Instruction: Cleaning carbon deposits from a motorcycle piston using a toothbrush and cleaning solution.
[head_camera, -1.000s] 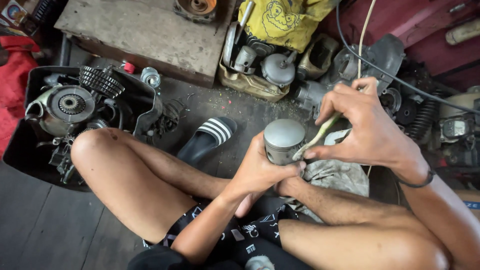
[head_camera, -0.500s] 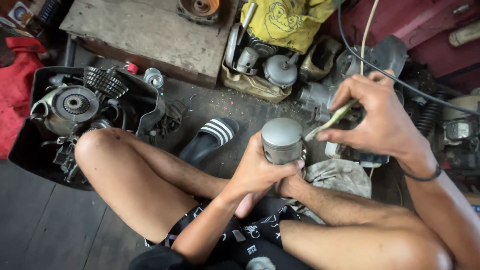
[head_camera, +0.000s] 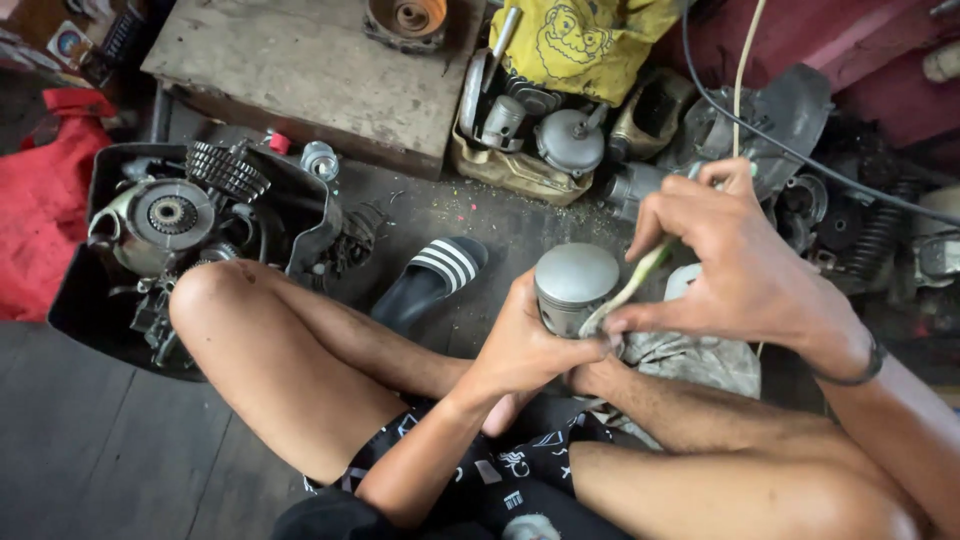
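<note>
Down in the head view, my left hand (head_camera: 525, 345) is wrapped around the lower part of a grey metal piston (head_camera: 575, 288), fingers closed on its skirt so that its round crown faces up, just above my crossed legs in the middle of the scene. My right hand (head_camera: 735, 270) comes in from the right, its fingers pinched shut on a thin pale-green tool (head_camera: 640, 278) that slants down toward the piston; the tool's lower end touches the piston's right side, near the top edge. Under both hands a crumpled grey rag (head_camera: 690, 360) lies on my right leg, and a dark band (head_camera: 850, 370) sits around my right wrist. To the left, past my raised left knee, a black tray (head_camera: 75, 300) on the floor holds an engine casing with a round clutch part (head_camera: 165, 215) and a toothed gear (head_camera: 228, 170). Between that tray and the piston a black slide sandal with white stripes (head_camera: 430, 280) rests on the concrete floor. Farther off, a worn wooden board (head_camera: 300, 70) lies at the far left, and beside it a yellowish cut-open container (head_camera: 520, 165) is packed with grey metal engine parts, a yellow cloth (head_camera: 590, 40) just behind it. A black cable (head_camera: 800, 155) and a pale cord (head_camera: 742, 80) cross the far right above more dark engine parts.
</note>
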